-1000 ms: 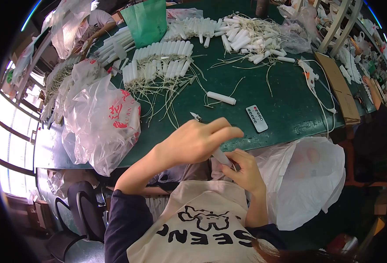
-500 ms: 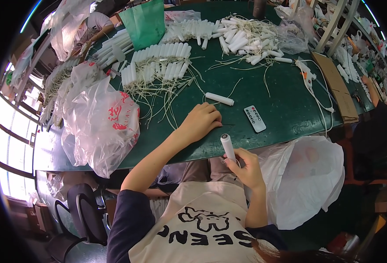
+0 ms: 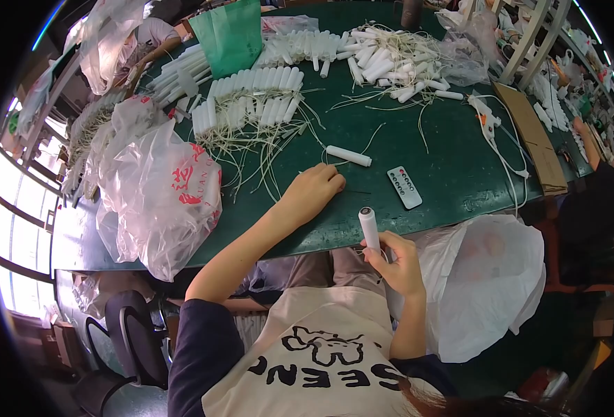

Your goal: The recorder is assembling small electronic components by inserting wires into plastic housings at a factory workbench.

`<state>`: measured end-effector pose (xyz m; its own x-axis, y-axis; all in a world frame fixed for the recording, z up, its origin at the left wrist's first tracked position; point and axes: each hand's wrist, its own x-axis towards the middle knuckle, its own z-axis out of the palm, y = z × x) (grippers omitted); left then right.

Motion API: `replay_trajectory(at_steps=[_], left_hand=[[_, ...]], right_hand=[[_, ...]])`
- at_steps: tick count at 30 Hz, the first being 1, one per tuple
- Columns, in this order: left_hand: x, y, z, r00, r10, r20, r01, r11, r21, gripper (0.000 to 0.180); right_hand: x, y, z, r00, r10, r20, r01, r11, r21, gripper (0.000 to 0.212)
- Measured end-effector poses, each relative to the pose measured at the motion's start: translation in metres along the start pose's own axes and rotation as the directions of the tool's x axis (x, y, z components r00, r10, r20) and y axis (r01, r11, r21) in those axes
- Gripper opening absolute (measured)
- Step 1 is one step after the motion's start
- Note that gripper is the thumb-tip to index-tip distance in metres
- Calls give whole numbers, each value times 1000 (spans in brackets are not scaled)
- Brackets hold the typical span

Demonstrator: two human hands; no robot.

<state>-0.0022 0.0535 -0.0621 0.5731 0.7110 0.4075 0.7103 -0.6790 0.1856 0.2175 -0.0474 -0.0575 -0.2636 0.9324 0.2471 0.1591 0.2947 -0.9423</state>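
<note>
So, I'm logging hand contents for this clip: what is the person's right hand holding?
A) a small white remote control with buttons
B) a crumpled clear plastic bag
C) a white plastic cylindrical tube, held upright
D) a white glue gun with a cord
C: the right hand grips the white plastic cylindrical tube upright near the green table edge, while the small white remote control lies untouched on the table.

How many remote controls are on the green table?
1. The small white remote control lies flat on the green table, just past the white tube in the right hand. More could hide under the plastic bags.
</note>
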Motion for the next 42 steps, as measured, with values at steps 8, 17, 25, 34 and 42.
replay_trajectory(at_steps=[8, 17, 25, 34, 42], left_hand=[[6, 0, 6, 993, 108, -51, -98, 982, 161, 12], [13, 19, -31, 987, -124, -99, 118, 991, -64, 8], [16, 54, -81, 705, -187, 684, 683, -81, -726, 16], [8, 45, -73, 660, 284, 696, 749, -176, -638, 29], [-7, 50, -83, 638, 257, 726, 762, -68, -644, 31]], right_hand=[[-1, 4, -1, 999, 35, -20, -35, 999, -7, 19], [-3, 7, -7, 998, 20, -64, -20, 1000, -2, 21], [2, -5, -7, 999, -45, -16, 42, 987, -158, 23], [5, -7, -8, 990, -123, 70, 130, 984, -122, 25], [38, 6, -23, 977, 55, -207, -45, 998, 54, 22]])
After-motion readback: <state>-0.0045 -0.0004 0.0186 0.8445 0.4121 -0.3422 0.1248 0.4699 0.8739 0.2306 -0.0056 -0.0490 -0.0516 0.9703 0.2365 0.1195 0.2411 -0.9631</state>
